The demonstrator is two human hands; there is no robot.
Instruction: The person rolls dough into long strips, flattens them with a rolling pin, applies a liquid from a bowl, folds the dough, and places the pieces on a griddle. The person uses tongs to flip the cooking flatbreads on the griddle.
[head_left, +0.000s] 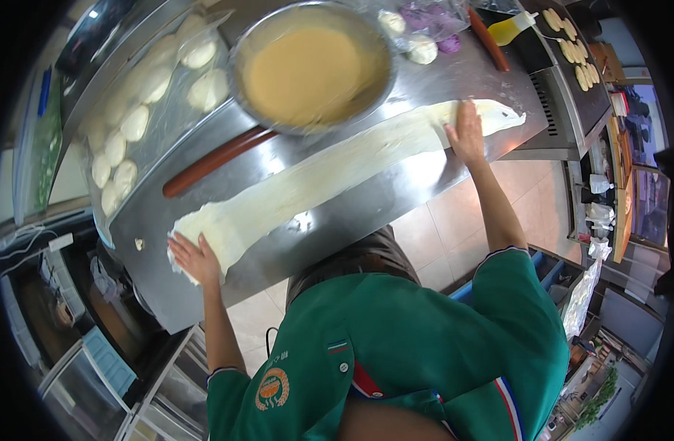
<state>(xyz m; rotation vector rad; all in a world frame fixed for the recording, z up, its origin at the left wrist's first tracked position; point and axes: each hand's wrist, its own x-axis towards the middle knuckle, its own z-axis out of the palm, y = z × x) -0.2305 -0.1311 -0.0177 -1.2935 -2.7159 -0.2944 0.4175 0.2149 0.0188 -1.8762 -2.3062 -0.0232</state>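
A long, thin sheet of dough stretches across the steel table, from the near left up to the far right. On its left end my left hand lies flat with the fingers spread. My right hand rests on the dough near its right end, fingers stretched out. Behind the sheet stands a large metal bowl of creamy yellow batter or paste. A reddish-brown rolling pin lies between the bowl and the left part of the dough, its far end partly hidden by the bowl.
Several white dough balls sit under clear plastic on a tray at the left. Purple and white dough, another rolling pin and a yellow squeeze bottle are at the back right. Beyond, a griddle carries several flat pieces.
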